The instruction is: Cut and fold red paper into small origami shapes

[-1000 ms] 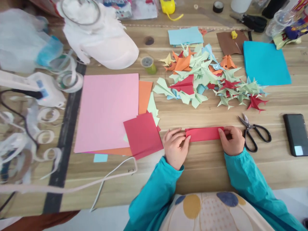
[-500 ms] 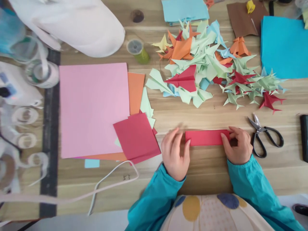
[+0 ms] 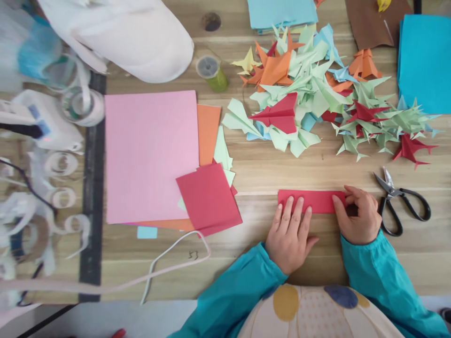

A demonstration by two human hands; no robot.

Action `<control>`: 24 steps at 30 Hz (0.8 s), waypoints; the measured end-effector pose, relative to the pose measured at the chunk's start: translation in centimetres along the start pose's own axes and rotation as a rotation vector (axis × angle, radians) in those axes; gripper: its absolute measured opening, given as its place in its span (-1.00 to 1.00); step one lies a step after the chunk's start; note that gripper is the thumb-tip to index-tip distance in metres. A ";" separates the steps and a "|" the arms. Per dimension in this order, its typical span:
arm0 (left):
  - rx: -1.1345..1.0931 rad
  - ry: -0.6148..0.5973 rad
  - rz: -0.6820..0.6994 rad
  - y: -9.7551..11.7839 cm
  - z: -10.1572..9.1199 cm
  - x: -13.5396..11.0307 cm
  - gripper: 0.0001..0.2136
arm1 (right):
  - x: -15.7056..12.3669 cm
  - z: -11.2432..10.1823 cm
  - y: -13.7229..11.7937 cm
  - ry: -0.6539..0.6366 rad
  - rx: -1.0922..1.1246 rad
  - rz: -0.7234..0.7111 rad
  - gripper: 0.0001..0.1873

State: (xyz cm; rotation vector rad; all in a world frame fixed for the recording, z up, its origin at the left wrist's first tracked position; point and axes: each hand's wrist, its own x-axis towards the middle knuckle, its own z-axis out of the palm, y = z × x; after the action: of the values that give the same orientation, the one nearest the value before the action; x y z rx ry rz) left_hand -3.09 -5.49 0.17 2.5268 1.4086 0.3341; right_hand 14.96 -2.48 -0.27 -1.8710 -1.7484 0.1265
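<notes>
A folded strip of red paper (image 3: pixel 322 202) lies flat on the wooden table in front of me. My left hand (image 3: pixel 291 234) rests on the strip's left part, palm down, fingers stretched out across its lower edge. At the right end, my right hand (image 3: pixel 360 215) pinches the strip between thumb and fingers. Just right of that hand lie scissors (image 3: pixel 396 193) with black handles, blades apart. To the left, a square of red paper (image 3: pixel 211 199) overlaps a large pink sheet (image 3: pixel 151 155).
Beyond the strip spreads a pile of folded paper planes (image 3: pixel 292 98), mostly pale green, with red and orange ones. Blue paper (image 3: pixel 426 65) sits far right. A spool of green thread (image 3: pixel 213 74) and a white cord (image 3: pixel 176 270) are nearby. Tape rolls (image 3: pixel 82 105) crowd the left.
My left hand has moved from the strip's left end onto the strip and flattened there. My right hand still grips the right end. The whole view has shifted slightly.
</notes>
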 end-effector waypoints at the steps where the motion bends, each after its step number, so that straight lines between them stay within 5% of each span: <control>1: -0.003 -0.003 -0.004 0.0 0.0 -0.1 -0.41 | 0.0 0.0 0.0 -0.002 0.003 0.003 -0.68; 24: 0.052 -0.042 -0.068 0.6 -0.1 -0.4 -0.39 | 0.2 -0.3 0.0 -0.005 0.007 -0.041 -0.63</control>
State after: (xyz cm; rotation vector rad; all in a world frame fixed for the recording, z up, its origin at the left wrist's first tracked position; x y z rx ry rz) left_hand -2.84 -6.11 0.41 2.5033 1.5020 0.2336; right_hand 15.08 -2.40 0.06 -1.8306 -1.7858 0.1218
